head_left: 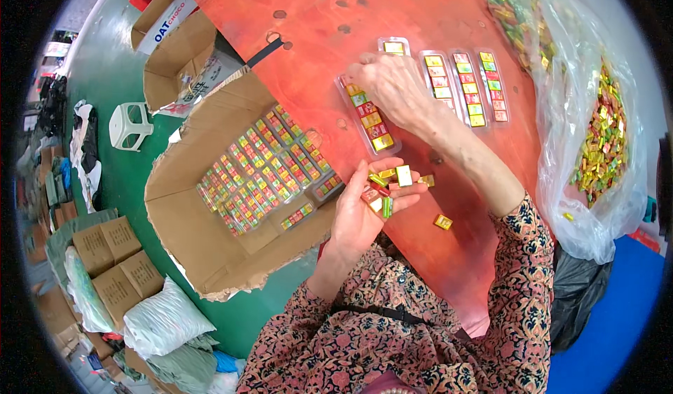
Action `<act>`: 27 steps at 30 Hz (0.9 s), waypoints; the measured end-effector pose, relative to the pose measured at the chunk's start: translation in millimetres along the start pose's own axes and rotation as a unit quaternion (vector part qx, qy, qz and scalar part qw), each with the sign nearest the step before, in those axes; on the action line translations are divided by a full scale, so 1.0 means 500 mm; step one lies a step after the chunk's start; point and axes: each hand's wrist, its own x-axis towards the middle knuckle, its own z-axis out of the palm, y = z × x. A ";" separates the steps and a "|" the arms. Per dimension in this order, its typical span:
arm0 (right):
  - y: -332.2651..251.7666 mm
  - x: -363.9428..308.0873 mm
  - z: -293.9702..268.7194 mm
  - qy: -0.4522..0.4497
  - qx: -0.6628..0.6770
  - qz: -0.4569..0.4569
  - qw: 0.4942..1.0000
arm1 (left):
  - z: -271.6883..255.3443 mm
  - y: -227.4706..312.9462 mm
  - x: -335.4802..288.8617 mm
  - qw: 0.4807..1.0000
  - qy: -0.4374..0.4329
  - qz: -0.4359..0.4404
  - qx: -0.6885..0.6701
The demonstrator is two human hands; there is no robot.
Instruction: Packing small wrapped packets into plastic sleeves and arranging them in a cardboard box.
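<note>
My left hand (350, 219) is palm up near the table's edge, fingers outstretched, and cradles several small foil-wrapped candies (404, 176) in gold, red and green. Beyond it my right hand (396, 89) reaches over the far end of a clear plastic tray (393, 151). Its fingertips are bent together and partly hidden, so what they pinch cannot be made out. A row of red, yellow and green candies fills the visible part of that tray. One loose candy (442, 221) lies on the red table (322, 64), and another lies beside my left fingertips.
Several more slim clear trays with candies (477, 110) stand to the right of my right hand. A clear plastic bag (561, 99) of loose candies lies at the far right. To the left, an open cardboard box (179, 212) holds many filled trays. A white stool (130, 126) stands beyond.
</note>
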 end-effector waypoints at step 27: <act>-0.117 -0.299 -0.124 -0.032 0.495 0.276 0.823 | -0.002 -0.029 -0.018 0.968 -0.107 -0.083 -0.210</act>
